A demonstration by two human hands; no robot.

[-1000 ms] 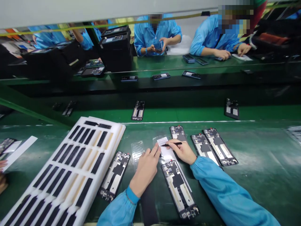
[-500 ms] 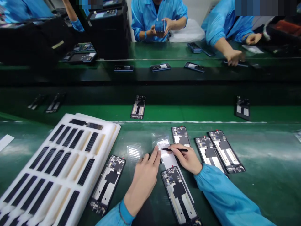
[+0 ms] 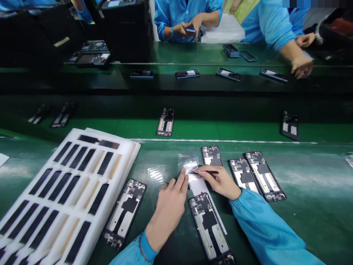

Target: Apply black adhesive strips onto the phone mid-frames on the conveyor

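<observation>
Glossy green bench point(image 3: 317, 191) runs right past the rightmost black-rimmed phone chassis point(image 3: 265, 176). Left hand point(image 3: 168, 209) at the small white sticker sheet's point(image 3: 191, 166) lower-left edge, can't tell its grip; right hand point(image 3: 224, 183) clamped on slim black tweezers point(image 3: 212, 172).

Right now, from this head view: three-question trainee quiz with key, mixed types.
1. True or false: the right hand holds a slender dark tool.
2. Fill in: the white slotted tray lies on the left hand's ____ side.
3. Nearest the left hand's fingers:
a) the tray
b) the small white sheet
c) the right sleeve

Key: 1 true; 2 left; 3 b.
</observation>
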